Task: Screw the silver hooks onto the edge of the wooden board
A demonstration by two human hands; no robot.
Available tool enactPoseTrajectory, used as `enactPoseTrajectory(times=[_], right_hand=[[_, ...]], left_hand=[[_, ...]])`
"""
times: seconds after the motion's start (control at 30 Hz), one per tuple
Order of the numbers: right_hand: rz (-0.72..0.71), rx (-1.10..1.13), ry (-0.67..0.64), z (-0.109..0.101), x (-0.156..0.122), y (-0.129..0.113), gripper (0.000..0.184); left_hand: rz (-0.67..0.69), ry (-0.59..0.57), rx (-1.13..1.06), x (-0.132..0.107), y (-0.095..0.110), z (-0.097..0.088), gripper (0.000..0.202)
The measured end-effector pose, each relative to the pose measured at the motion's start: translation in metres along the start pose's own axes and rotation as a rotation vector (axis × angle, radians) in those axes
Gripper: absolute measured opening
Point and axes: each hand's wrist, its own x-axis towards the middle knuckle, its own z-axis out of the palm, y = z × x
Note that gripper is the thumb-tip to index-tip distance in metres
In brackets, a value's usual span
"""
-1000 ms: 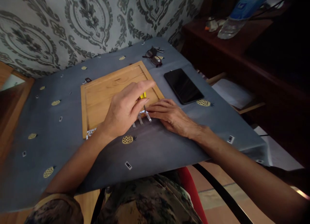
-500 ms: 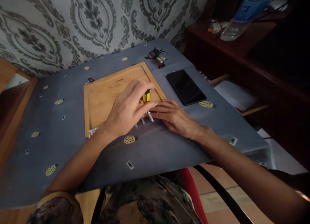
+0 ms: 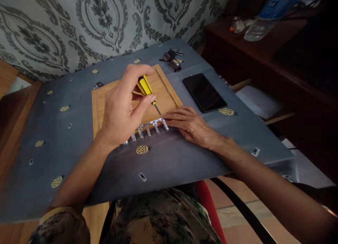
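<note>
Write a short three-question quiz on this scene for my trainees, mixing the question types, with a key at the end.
1. Multiple choice: what does the left hand hold?
A) glasses
B) screwdriver
C) bottle

2. True or false: the phone lies on the cloth, to the right of the board.

3. Short answer: which hand is nearer the phone?

Key:
1. B, with its shaft slanting down toward the near edge of the board.
2. True.
3. The right hand, with its fingers by the end of the metal strip.
</note>
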Motion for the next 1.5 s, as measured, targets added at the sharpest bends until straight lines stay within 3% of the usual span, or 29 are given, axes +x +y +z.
enactPoseTrajectory(times=[0.33, 0.8, 1.1, 1.33, 1.5], right_hand=[[-0.005, -0.013, -0.023, -0.002, 0.001, -0.002, 0.048], [0.012, -0.002, -0.022, -0.001, 0.001, -0.002, 0.049], [-0.003, -0.015, -0.005, -0.001, 0.001, -0.002, 0.042], [-0.005, -0.016, 0.008, 0.000, 0.000, -0.001, 0.044], [-0.018, -0.009, 0.006, 0.000, 0.000, -0.001, 0.047]], left_hand=[[-0.013, -0.049, 0.019, -0.004, -0.002, 0.017, 0.027], [-0.002, -0.064, 0.017, -0.005, -0.004, 0.019, 0.030], [0.058, -0.205, -0.067, -0.001, -0.003, 0.015, 0.031], [0.040, -0.053, 0.028, -0.003, -0.001, 0.019, 0.020], [0.095, -0.079, 0.023, -0.003, 0.002, 0.018, 0.023]])
